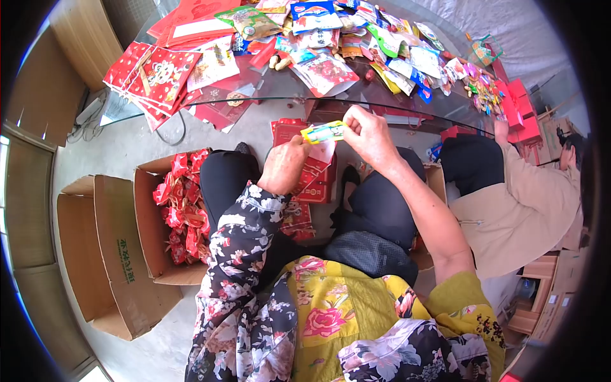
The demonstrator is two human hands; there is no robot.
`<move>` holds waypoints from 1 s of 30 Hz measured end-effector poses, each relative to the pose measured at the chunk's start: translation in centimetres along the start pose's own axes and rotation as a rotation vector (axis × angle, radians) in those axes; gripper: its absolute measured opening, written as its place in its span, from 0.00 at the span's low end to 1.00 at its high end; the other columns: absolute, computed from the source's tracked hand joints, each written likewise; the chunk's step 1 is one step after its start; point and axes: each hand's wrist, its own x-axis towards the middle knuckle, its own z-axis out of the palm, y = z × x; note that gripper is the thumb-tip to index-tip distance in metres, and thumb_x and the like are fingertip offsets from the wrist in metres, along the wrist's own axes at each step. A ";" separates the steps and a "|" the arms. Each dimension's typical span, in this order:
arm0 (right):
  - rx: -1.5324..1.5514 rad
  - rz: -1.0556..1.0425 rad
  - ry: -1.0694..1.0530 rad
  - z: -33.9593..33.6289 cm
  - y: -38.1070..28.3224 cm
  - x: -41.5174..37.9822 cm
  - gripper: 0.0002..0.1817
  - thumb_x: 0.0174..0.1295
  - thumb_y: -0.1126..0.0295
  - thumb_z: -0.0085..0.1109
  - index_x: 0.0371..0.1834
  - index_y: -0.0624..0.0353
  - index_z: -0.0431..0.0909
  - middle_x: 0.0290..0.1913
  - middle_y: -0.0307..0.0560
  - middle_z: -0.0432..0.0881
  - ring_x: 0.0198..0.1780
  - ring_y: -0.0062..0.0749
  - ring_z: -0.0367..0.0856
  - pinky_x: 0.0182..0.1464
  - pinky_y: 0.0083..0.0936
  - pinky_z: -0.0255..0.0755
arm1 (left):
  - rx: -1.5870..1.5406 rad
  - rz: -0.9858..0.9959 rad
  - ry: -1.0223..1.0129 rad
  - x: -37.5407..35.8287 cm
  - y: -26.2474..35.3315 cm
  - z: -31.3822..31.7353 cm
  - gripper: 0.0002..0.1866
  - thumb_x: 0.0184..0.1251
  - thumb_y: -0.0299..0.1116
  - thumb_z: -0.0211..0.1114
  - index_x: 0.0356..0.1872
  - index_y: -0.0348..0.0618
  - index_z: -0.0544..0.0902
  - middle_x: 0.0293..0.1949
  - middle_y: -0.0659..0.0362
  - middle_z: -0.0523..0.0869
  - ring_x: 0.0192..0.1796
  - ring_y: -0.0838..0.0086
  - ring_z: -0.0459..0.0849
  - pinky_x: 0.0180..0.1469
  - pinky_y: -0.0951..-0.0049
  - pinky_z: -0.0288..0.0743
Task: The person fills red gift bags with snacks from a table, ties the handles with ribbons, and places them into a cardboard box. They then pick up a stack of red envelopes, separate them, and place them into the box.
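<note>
Between my two hands, just in front of the glass table's edge, is a small yellow packet (324,132) with a white and green label. My left hand (286,164) pinches its left end, and my right hand (371,137) pinches its right end. Below them, between my knees, lie red printed boxes (316,184), partly hidden by my left hand and sleeve. On the glass table (267,89) beyond are a pile of snack packets (316,39), a few peanuts (279,62) and red patterned bags (156,71).
A cardboard box (145,219) of red wrapped bundles (184,210) stands left of my leg, beside another open cardboard box (95,254). At the right sits a person in a beige jacket (509,210). Wrapped candies (485,92) and red boxes (519,108) lie on the table's right.
</note>
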 end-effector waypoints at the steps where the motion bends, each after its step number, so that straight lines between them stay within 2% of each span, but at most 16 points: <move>1: 0.001 0.000 -0.001 -0.1 0.0 -0.2 0.07 0.56 0.77 0.62 0.31 0.62 0.71 0.23 0.49 0.80 0.26 0.36 0.82 0.30 0.31 0.73 | 0.024 0.004 -0.010 0.0 -0.2 0.1 0.12 0.54 0.20 0.61 0.41 0.37 0.82 0.39 0.48 0.82 0.39 0.56 0.87 0.39 0.60 0.82; 4: -0.070 -0.026 -0.016 -0.4 0.2 -0.7 0.08 0.56 0.77 0.62 0.31 0.62 0.70 0.23 0.48 0.79 0.27 0.38 0.83 0.29 0.33 0.73 | 0.038 0.005 -0.005 -0.1 -0.6 0.2 0.12 0.54 0.20 0.61 0.41 0.38 0.82 0.38 0.49 0.81 0.39 0.56 0.87 0.39 0.60 0.81; 7: -0.063 0.056 -0.130 -0.1 0.6 -1.0 0.08 0.57 0.77 0.62 0.32 0.62 0.71 0.25 0.49 0.80 0.29 0.39 0.84 0.32 0.32 0.74 | -0.011 -0.003 0.026 -0.1 0.0 -0.1 0.10 0.55 0.21 0.60 0.40 0.39 0.82 0.37 0.49 0.81 0.38 0.56 0.86 0.40 0.59 0.81; 9: 0.051 0.061 -0.218 0.9 0.7 -0.8 0.08 0.57 0.75 0.63 0.34 0.63 0.72 0.29 0.50 0.81 0.33 0.40 0.84 0.36 0.32 0.76 | -0.042 -0.009 0.051 0.0 0.1 -0.2 0.09 0.55 0.21 0.60 0.38 0.39 0.82 0.36 0.50 0.80 0.38 0.56 0.86 0.40 0.58 0.81; 11: 0.053 0.000 -0.211 1.0 -0.1 0.3 0.08 0.58 0.75 0.62 0.36 0.64 0.73 0.33 0.52 0.82 0.36 0.40 0.85 0.38 0.32 0.76 | -0.116 0.024 0.057 -0.1 -0.2 0.2 0.05 0.58 0.23 0.60 0.36 0.38 0.79 0.38 0.48 0.80 0.38 0.51 0.84 0.38 0.55 0.79; 13: 0.042 -0.159 -0.111 0.9 -1.3 2.1 0.08 0.59 0.77 0.62 0.40 0.65 0.76 0.34 0.46 0.81 0.34 0.27 0.82 0.37 0.25 0.76 | -0.058 0.024 0.035 -0.1 0.0 0.0 0.05 0.59 0.23 0.59 0.36 0.38 0.79 0.37 0.49 0.80 0.38 0.51 0.84 0.38 0.56 0.79; 14: 0.008 -0.224 -0.088 0.7 -1.8 3.3 0.07 0.59 0.75 0.61 0.39 0.64 0.75 0.35 0.52 0.81 0.35 0.43 0.84 0.38 0.33 0.76 | -0.050 0.012 0.042 0.0 0.0 0.2 0.05 0.58 0.23 0.60 0.36 0.37 0.79 0.37 0.49 0.80 0.37 0.52 0.85 0.38 0.56 0.79; 15: 0.000 -0.253 -0.085 0.7 -2.0 4.5 0.08 0.59 0.75 0.60 0.40 0.64 0.76 0.36 0.53 0.81 0.37 0.45 0.84 0.40 0.35 0.76 | -0.041 0.000 0.050 0.0 0.0 0.3 0.05 0.57 0.22 0.60 0.36 0.37 0.78 0.37 0.49 0.80 0.37 0.52 0.85 0.38 0.57 0.79; 17: -0.111 -0.343 -0.100 0.7 -2.4 7.3 0.08 0.60 0.75 0.58 0.41 0.63 0.76 0.40 0.54 0.80 0.42 0.47 0.83 0.43 0.38 0.76 | -0.039 0.012 0.069 0.0 0.1 -0.1 0.05 0.57 0.22 0.60 0.34 0.36 0.79 0.36 0.48 0.80 0.37 0.52 0.85 0.38 0.56 0.79; 20: -0.243 -0.459 -0.039 2.0 -1.5 11.6 0.12 0.59 0.75 0.58 0.46 0.64 0.78 0.43 0.52 0.80 0.47 0.49 0.81 0.49 0.37 0.75 | -0.051 0.020 0.024 0.0 0.3 -0.8 0.09 0.47 0.17 0.63 0.33 0.36 0.80 0.38 0.47 0.82 0.39 0.55 0.87 0.41 0.60 0.82; 21: -0.243 -0.467 -0.040 2.4 -1.3 12.5 0.12 0.59 0.75 0.58 0.46 0.64 0.78 0.43 0.52 0.80 0.47 0.49 0.81 0.49 0.37 0.75 | -0.048 0.016 0.030 -0.1 0.3 -0.5 0.09 0.47 0.17 0.63 0.33 0.36 0.80 0.38 0.47 0.82 0.39 0.55 0.87 0.41 0.60 0.82; 23: -0.398 -0.422 -0.052 3.2 -0.8 14.3 0.18 0.57 0.75 0.59 0.53 0.60 0.77 0.51 0.53 0.79 0.51 0.53 0.79 0.54 0.41 0.74 | -0.069 0.023 0.079 -0.1 0.0 0.0 0.03 0.55 0.21 0.60 0.31 0.36 0.78 0.34 0.48 0.80 0.36 0.52 0.85 0.38 0.57 0.79; 24: -0.433 -0.363 -0.115 3.4 -0.9 14.9 0.22 0.57 0.73 0.61 0.58 0.57 0.75 0.57 0.53 0.76 0.55 0.51 0.78 0.58 0.41 0.73 | -0.064 0.016 0.070 0.0 0.0 0.0 0.03 0.55 0.21 0.60 0.31 0.37 0.79 0.34 0.48 0.80 0.36 0.53 0.85 0.39 0.57 0.79; 27: -0.528 -0.374 -0.097 4.7 -0.8 16.3 0.23 0.57 0.72 0.62 0.58 0.55 0.75 0.59 0.51 0.74 0.59 0.50 0.76 0.59 0.41 0.72 | -0.059 0.012 0.064 -0.1 0.0 -0.2 0.04 0.54 0.21 0.60 0.31 0.37 0.79 0.34 0.48 0.80 0.36 0.53 0.86 0.39 0.57 0.79; 28: -0.577 -0.430 -0.031 5.3 -0.7 16.3 0.22 0.55 0.68 0.66 0.55 0.54 0.76 0.58 0.49 0.75 0.61 0.45 0.75 0.58 0.41 0.74 | -0.048 0.014 0.062 0.0 0.0 -0.1 0.05 0.53 0.21 0.61 0.32 0.37 0.79 0.35 0.48 0.80 0.36 0.54 0.86 0.39 0.58 0.80; 30: -0.568 -0.453 -0.006 6.0 -0.7 16.6 0.23 0.54 0.67 0.67 0.55 0.53 0.76 0.58 0.49 0.74 0.61 0.46 0.73 0.59 0.42 0.73 | -0.044 0.012 0.066 0.1 -0.1 0.1 0.05 0.53 0.21 0.61 0.33 0.37 0.79 0.35 0.49 0.80 0.36 0.54 0.86 0.39 0.58 0.80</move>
